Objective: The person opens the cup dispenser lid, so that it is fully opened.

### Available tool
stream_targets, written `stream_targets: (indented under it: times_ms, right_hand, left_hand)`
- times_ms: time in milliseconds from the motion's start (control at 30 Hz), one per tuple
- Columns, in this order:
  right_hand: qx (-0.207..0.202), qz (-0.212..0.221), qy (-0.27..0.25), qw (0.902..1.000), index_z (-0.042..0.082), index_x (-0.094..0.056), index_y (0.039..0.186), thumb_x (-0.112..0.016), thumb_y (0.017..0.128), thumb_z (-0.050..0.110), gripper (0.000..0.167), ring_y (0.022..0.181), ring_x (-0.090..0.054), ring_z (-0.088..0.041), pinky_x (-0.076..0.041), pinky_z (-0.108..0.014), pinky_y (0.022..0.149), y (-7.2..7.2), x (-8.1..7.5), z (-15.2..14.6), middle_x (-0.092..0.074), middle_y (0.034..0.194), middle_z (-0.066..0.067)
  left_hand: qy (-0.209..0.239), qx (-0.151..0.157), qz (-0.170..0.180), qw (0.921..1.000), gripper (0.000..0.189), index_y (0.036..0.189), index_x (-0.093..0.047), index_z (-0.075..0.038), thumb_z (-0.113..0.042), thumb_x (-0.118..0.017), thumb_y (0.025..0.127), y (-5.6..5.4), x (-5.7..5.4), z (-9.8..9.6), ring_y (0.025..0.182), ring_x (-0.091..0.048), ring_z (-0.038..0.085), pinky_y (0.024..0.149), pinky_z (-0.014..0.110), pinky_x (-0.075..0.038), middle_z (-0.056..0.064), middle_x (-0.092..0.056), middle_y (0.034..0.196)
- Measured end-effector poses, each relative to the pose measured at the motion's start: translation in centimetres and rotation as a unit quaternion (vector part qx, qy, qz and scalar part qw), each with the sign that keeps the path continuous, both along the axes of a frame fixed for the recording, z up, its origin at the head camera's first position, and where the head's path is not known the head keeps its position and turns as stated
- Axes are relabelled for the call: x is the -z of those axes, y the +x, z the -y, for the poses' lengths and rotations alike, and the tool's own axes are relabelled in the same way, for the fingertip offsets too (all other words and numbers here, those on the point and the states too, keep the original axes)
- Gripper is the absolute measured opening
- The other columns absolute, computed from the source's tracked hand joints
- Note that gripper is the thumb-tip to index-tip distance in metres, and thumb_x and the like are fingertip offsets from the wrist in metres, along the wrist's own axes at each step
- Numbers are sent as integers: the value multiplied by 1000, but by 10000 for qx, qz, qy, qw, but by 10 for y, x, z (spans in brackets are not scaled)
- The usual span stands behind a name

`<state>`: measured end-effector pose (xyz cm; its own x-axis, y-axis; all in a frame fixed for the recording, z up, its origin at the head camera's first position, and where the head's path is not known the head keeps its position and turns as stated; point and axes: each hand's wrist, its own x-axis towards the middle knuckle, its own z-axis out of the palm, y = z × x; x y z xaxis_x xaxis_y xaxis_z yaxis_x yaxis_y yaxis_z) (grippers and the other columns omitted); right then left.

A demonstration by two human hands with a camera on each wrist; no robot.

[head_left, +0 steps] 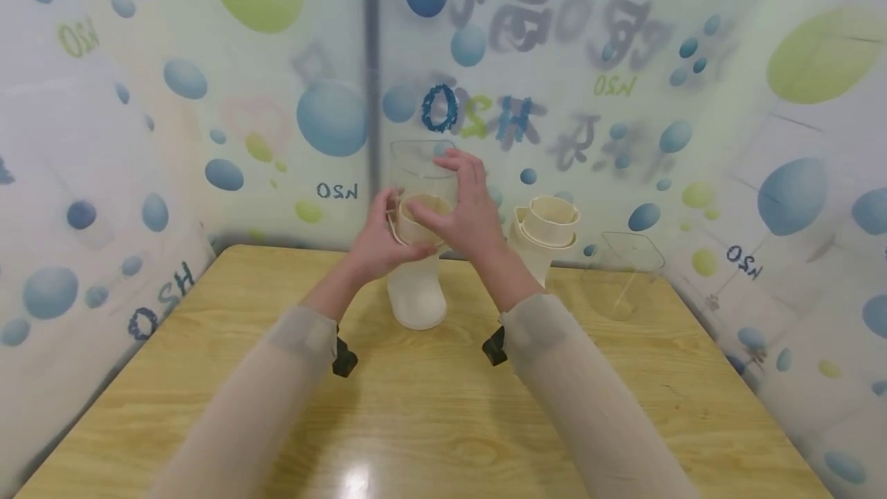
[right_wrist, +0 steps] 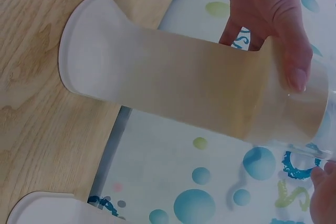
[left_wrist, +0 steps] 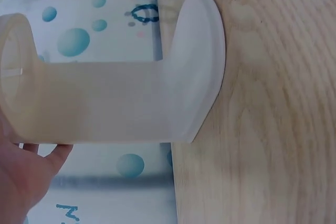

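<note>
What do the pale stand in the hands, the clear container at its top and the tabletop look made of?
Pale stand: probably satin plastic; smooth moulded curves. Clear container: transparent plastic or glass; wall shows through. Tabletop: glossy wood or laminate; grain and glare show.

Back wall (head_left: 561, 168): big mirrored "H2O" lettering (head_left: 476, 110), blue and green, just above the right grip (head_left: 471, 214); small dark print (head_left: 337, 191), mirrored "H2O", left of the left grip (head_left: 383, 245); small green print (head_left: 614, 85), same mirrored text, up and right of the right grip; big grey characters (head_left: 527, 31) above the right grip, blurred, unreadable; left wall (head_left: 104, 152): dark lettering (head_left: 162, 301), mirrored "H2O", left of and below the left grip; right wall (head_left: 734, 129): dark label (head_left: 744, 261), mirrored "H2O", well right of the right grip.
</note>
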<state>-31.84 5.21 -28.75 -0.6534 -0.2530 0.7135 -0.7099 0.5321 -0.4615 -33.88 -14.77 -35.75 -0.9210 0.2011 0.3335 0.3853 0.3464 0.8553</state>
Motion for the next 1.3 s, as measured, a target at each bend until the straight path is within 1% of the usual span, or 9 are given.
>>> stream_targets:
  times_ms: [267,400,600,667,767,867,933,1067,1300]
  right_hand:
    - [-117,164,-261,9995,7,-47,152,-91,90,33,80,160,-39,-29,-45,-54,124,-3,4,-2,-39,171,-12]
    - [-84,363,-583,9976,9,-47,152,-94,87,34,84,160,-42,-30,-46,-57,123,-1,5,0,-37,173,-10]
    - [-31,532,-1158,9918,10,-43,152,-98,83,37,93,162,-43,-30,-39,-49,131,0,10,7,-25,180,-6]
    - [70,645,-1277,9897,12,-41,153,-97,82,41,95,160,-46,-31,-41,-51,129,0,12,9,-26,180,-5]
    - [179,872,-1378,9865,15,-40,152,-96,82,47,96,151,-54,-33,-47,-52,124,1,13,10,-38,173,-3]
    - [237,1060,-1380,9845,18,-40,151,-93,82,50,93,141,-61,-32,-51,-48,118,2,14,12,-50,164,-2]
    - [319,1105,-1308,9847,19,-40,151,-93,82,51,93,140,-63,-30,-53,-46,117,3,13,12,-52,163,1]
    - [571,1089,-1264,9843,22,-41,150,-91,83,53,90,138,-66,-31,-58,-50,109,4,11,13,-56,161,4]
    - [643,1465,-1673,9728,27,-44,148,-92,82,53,86,137,-67,-32,-58,-54,108,10,2,13,-59,159,6]
  left_hand:
    - [182,-577,-329,9976,130,172,-20,-16,-46,-102,75,10,8,-15,151,-38,34,126,59,-37,16,-33,167]
    - [161,-914,-452,9947,132,171,-22,-13,-49,-102,72,15,10,-24,149,-41,33,124,57,-40,15,-37,166]
    - [-3,-1325,-689,9888,130,167,-26,-15,-52,-103,69,22,12,-34,143,-43,31,117,57,-47,14,-40,160]
    - [-77,-1416,-714,9873,129,166,-27,-16,-53,-103,68,24,12,-37,140,-43,31,114,56,-49,14,-40,158]
    - [-148,-1458,-652,9870,128,165,-27,-16,-54,-102,69,27,11,-38,138,-43,32,111,57,-50,16,-40,156]
    - [-93,-1366,-484,9894,129,166,-24,-14,-53,-102,70,29,9,-39,143,-44,37,116,60,-48,18,-38,161]
    - [-97,-1301,-395,9907,130,166,-21,-12,-52,-101,72,29,8,-39,146,-44,39,120,62,-45,19,-35,164]
    - [-140,-1223,-375,9917,130,166,-19,-12,-53,-100,73,28,7,-38,146,-46,42,120,62,-45,21,-33,166]
    - [-150,-1284,-325,9911,132,168,-19,-16,-56,-100,71,26,6,-39,143,-47,38,115,62,-49,17,-35,165]
